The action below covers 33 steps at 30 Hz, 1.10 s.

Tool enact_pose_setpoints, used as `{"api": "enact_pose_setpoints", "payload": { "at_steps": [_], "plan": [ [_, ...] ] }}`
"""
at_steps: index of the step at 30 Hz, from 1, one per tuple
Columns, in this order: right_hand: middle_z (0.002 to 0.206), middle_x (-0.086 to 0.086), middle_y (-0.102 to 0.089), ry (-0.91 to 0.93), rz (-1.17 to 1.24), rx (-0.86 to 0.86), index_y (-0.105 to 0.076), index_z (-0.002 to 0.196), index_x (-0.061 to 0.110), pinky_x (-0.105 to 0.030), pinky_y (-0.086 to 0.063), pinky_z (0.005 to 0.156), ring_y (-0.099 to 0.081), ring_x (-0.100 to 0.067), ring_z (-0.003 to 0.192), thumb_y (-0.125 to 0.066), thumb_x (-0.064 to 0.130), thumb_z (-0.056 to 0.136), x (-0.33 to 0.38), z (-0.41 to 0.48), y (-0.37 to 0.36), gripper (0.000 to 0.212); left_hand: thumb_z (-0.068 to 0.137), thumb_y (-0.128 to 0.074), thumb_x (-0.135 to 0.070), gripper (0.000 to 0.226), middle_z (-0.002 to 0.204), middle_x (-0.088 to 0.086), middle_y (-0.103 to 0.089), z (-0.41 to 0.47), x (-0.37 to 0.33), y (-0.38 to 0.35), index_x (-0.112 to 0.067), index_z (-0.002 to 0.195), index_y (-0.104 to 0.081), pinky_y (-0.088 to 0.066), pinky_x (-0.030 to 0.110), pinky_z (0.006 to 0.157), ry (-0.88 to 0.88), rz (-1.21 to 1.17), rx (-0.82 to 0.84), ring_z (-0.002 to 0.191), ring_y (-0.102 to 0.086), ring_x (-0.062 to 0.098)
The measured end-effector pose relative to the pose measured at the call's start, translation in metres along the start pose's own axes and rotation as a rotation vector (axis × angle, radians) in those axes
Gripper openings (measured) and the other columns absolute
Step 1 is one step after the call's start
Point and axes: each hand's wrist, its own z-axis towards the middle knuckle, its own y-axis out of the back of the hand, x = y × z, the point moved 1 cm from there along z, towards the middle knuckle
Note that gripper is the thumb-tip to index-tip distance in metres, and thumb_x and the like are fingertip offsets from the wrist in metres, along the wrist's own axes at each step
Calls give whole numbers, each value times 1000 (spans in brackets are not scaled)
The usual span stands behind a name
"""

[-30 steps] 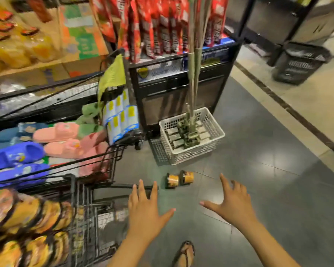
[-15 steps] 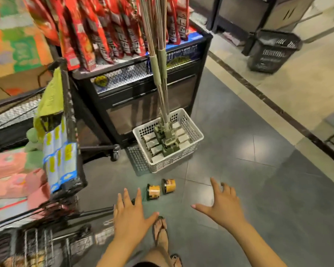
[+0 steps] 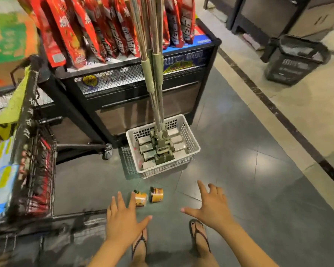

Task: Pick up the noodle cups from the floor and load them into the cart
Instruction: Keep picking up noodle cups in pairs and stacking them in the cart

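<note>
Dark floor (image 3: 229, 189): 2 noodle cups (image 3: 148, 196) closer; hands nearer.

2 noodle cups (image 3: 148, 197) lie side by side on the floor (image 3: 239, 189), just in front of a basket (image 3: 189, 153) that stands before a shelf unit (image 3: 143, 97), with the cart (image 3: 35, 170) to their left and both open hands, left (image 3: 123, 218) and right (image 3: 212, 207), hanging nearer than the cups.

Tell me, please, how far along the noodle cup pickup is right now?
Nothing looks loaded yet. Both noodle cups lie on their sides on the floor. The left hand and right hand hover open and empty near them. Left to do: grasp each and put it in the cart.
</note>
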Motion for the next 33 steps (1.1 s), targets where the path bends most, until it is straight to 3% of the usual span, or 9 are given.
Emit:
{"api": "enact_pose_setpoints", "payload": {
  "at_steps": [5,10,15,20,24,26,27,29,33],
  "plan": [
    [154,-11,-21,175,-123,81,-7,153,27,-40,-22,112,-17,-30,141,-43,90,66,-28,60,-7,113,77,-32,-86,102,161,14,5,29,-28,-31,-29,154,1,-12,43,118,222,-177,2,148,1,35],
    [153,-12,-21,299,-223,136,-7,153,26,-40,-22,112,-18,-31,140,-47,87,68,-41,130,-60,112,74,-37,-85,108,162,13,-1,82,-35,-105,-25,154,4,-17,43,117,300,-287,-33,148,-4,31],
    [150,-14,-24,390,-276,188,-5,154,25,-41,-22,110,-21,-32,137,-49,88,65,-32,232,-174,118,67,-32,-90,119,161,16,-5,174,-4,-210,-19,154,6,-15,41,118,352,-318,-114,148,-7,32],
    [150,-15,-23,521,-312,230,-2,154,24,-40,-22,111,-20,-32,138,-55,85,63,-9,341,-322,122,53,-24,-98,134,141,30,-44,295,42,-339,-1,146,-35,-38,52,105,345,-307,-295,131,-41,45],
    [147,-17,-33,606,-301,209,-6,155,17,-36,-25,112,-29,-32,136,-62,81,63,7,420,-425,126,66,-31,-92,128,134,32,-50,379,73,-414,7,146,-25,-47,48,97,340,-403,-407,121,-53,43],
    [146,-17,-36,655,-312,183,-4,155,15,-35,-28,109,-32,-32,134,-63,79,64,16,455,-462,125,71,-54,-80,121,150,27,-33,411,90,-436,-2,152,-9,-33,41,111,328,-478,-493,138,-36,36],
    [147,-18,-35,676,-322,175,-2,155,16,-35,-28,109,-31,-32,135,-63,79,65,20,471,-478,125,69,-62,-75,124,157,19,-21,427,98,-446,-10,154,-1,-22,37,116,320,-506,-439,146,-22,29],
    [150,-16,-32,707,-320,166,0,155,19,-37,-30,109,-28,-33,137,-65,80,62,28,492,-502,129,64,-61,-81,129,162,7,-10,450,113,-467,-17,154,4,-13,37,118,325,-475,-427,149,-9,23],
    [145,-9,-41,750,-247,203,-2,154,27,-36,-39,102,-37,-29,134,-68,82,53,31,509,-536,133,62,-58,-84,128,160,9,-16,465,116,-499,-22,154,7,-22,40,117,359,-472,-403,147,-18,26]
  ]
}}
